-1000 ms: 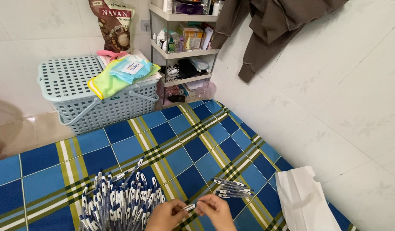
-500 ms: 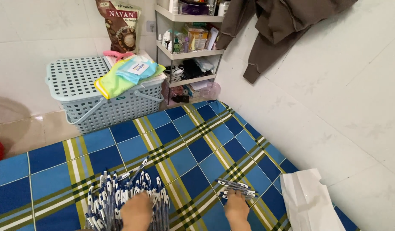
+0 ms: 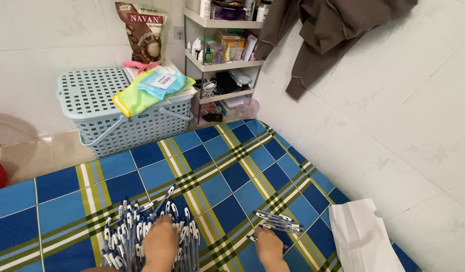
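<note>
Your left hand (image 3: 160, 243) lies flat on the pen pile (image 3: 137, 229); right hand (image 3: 269, 247), 3 o'clock of it, touches the small pen group (image 3: 278, 221). Fingers cut off by frame edge, so grip can't tell.

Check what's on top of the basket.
Folded cloths, yellow-green and light blue, lie on the basket lid's right half, with something pink behind. The lid hides whatever is inside.

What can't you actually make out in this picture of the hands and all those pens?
- Left hand: head view; wrist cut off by the bottom edge, fingers buried in the pile of pens, so its grip is unclear.
- Right hand: the bottom edge cuts it; fingertips hidden at the small row of pens.
- White bag: contents hidden by its own folds.
- Shelf items: too small.
</note>
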